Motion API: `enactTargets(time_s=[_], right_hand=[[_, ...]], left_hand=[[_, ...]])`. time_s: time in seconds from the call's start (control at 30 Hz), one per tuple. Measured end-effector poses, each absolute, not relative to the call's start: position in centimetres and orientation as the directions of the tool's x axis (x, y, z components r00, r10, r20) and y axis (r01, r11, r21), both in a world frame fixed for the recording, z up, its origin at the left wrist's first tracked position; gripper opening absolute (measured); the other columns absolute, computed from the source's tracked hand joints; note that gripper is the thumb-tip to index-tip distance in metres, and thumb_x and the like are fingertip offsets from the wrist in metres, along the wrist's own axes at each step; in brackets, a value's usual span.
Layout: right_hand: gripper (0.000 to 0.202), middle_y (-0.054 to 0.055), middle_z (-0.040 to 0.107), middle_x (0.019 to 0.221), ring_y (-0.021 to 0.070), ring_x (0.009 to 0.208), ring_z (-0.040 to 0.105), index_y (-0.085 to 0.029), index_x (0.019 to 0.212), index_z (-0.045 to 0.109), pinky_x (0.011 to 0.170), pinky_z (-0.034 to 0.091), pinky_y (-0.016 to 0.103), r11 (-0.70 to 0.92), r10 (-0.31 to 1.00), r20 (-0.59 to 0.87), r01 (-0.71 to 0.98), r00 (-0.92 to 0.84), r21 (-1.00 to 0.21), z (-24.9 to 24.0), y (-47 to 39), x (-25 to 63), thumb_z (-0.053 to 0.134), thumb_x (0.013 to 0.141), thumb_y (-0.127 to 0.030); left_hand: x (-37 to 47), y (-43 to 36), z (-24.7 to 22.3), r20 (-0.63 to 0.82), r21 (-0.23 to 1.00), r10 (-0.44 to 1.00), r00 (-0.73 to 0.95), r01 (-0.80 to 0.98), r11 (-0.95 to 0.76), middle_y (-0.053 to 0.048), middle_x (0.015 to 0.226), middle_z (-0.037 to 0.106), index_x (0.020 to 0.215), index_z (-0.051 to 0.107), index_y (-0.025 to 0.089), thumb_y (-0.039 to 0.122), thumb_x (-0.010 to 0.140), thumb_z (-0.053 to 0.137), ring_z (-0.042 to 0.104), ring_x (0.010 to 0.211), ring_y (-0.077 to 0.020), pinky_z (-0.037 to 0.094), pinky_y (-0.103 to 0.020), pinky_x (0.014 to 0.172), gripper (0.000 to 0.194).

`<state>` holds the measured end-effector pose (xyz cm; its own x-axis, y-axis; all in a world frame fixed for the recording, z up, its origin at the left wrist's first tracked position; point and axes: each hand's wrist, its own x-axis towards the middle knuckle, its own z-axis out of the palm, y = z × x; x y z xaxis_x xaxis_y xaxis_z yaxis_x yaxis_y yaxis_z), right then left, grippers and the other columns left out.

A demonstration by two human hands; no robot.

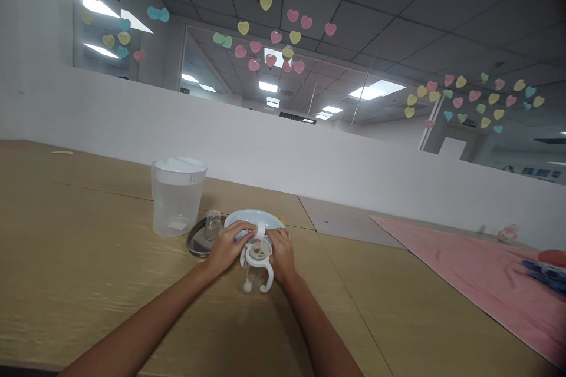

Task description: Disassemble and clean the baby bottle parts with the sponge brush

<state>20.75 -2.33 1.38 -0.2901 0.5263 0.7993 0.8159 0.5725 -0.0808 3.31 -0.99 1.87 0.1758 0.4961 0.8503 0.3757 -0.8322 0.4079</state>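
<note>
A clear baby bottle (254, 274) with a white two-handled holder (267, 274) around its neck stands on the table, its mouth uncovered. A straw with a rounded weight shows inside it. Just above and behind the mouth, a white screw ring (260, 230) is pinched in the fingertips of my left hand (227, 246). My right hand (282, 250) curls behind the bottle, its fingers closed against the ring's other side. Between the ring and the mouth, a translucent round piece (266, 247) sits tilted near my right thumb; whether the thumb grips it is hidden.
Behind my hands lies a white plate (252, 215). A dark metal tray (194, 244) holds a clear cap (213, 225). To the left stands a lidded plastic pitcher (177, 206). A pink cloth (481, 271) with a blue and red item (548, 268) covers the right side. A low white wall (265, 153) runs behind.
</note>
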Motion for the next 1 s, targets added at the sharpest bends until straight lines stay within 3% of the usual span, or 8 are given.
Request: enactTargets(time_s=[0.27,0.43,0.6,0.73,1.0], right_hand=[[0.018,0.005,0.067,0.083,0.019,0.081,0.055,-0.018,0.09,0.065,0.08,0.036,0.032,0.616,0.536,0.817,0.76,-0.213,-0.206,1.5,-2.6,20.3,0.05,0.084,-0.027],[0.021,0.006,0.066,0.085,0.0192,0.08,0.055,-0.017,0.091,0.065,0.076,0.039,0.031,0.606,0.603,0.791,0.705,-0.104,-0.369,0.7,-2.1,20.3,0.055,0.08,-0.031],[0.021,0.005,0.064,0.081,0.0183,0.077,0.055,-0.016,0.089,0.066,0.075,0.042,0.03,0.603,0.663,0.747,0.555,0.05,-0.572,0.4,-1.1,20.4,0.057,0.073,-0.024],[0.026,0.004,0.066,0.084,0.0179,0.079,0.057,-0.016,0.093,0.067,0.077,0.044,0.03,0.605,0.727,0.681,0.395,0.08,-0.692,0.7,-0.7,20.3,0.057,0.069,-0.02],[0.025,0.006,0.067,0.086,0.0194,0.082,0.059,-0.016,0.09,0.067,0.082,0.044,0.033,0.588,0.786,0.616,0.24,0.057,-0.773,1.4,-1.2,20.2,0.064,0.066,-0.023]], left_hand=[[3.3,-1.0,1.9,0.809,0.459,0.553,0.199,0.375,-0.806,-0.003,0.092,0.069,0.09,0.065,0.02,0.031,0.083,0.055,0.063,0.088,-0.0163,0.05,-0.03,0.082,0.016],[3.3,-1.0,1.7,0.773,0.496,0.597,0.215,0.381,-0.78,-0.003,0.095,0.07,0.093,0.066,0.021,0.036,0.084,0.053,0.064,0.09,-0.0172,0.049,-0.03,0.085,0.021],[3.1,-1.4,2.1,0.747,0.56,0.643,0.171,0.362,-0.746,-0.005,0.1,0.069,0.096,0.066,0.02,0.037,0.086,0.048,0.062,0.095,-0.0187,0.047,-0.031,0.088,0.027],[3.2,-1.1,2.2,0.687,0.645,0.709,0.157,0.316,-0.695,-0.007,0.109,0.067,0.104,0.064,0.019,0.04,0.081,0.055,0.06,0.101,-0.0221,0.046,-0.036,0.091,0.033],[3.6,-0.6,2.1,0.565,0.8,0.808,0.167,0.127,-0.586,-0.008,0.1,0.068,0.097,0.065,0.017,0.041,0.074,0.061,0.062,0.092,-0.0219,0.047,-0.035,0.086,0.034]])
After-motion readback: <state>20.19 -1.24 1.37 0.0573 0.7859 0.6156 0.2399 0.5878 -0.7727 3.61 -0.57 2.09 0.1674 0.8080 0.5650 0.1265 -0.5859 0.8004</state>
